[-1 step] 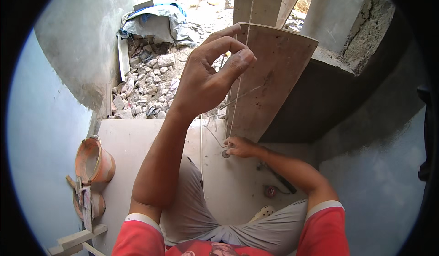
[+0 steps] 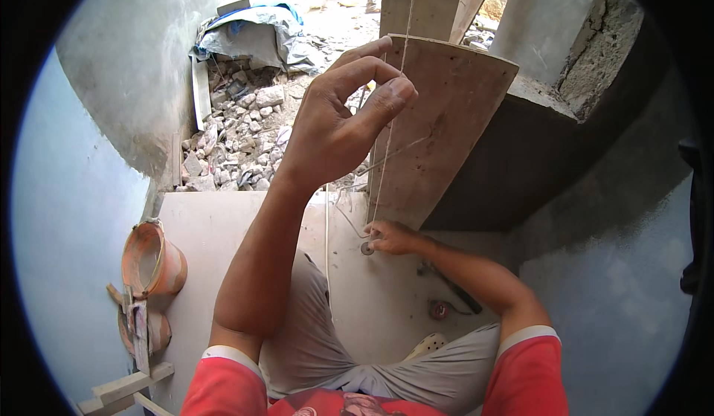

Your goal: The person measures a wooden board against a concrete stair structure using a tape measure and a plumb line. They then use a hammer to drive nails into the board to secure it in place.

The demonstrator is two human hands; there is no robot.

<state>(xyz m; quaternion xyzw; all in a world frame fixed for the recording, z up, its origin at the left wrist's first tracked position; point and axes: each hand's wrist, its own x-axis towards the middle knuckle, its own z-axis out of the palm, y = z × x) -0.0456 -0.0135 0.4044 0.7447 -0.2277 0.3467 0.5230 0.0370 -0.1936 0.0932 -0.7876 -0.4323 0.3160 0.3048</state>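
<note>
The left hand (image 2: 335, 122) pinched a string (image 2: 410, 14); the right hand (image 2: 396, 238), fingers bent, touched a round weight (image 2: 367, 249), grip unclear.

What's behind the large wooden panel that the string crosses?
Beyond the wooden panel, above its top edge, show another board, slanted timber and rubble. Anything lower down behind it is covered.

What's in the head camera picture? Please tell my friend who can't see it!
Two bare hands are at a thin string: the left hand is raised, and the right hand is low by a small round grey piece. A wooden board stands behind, with rubble beyond and an orange bucket at left.
</note>
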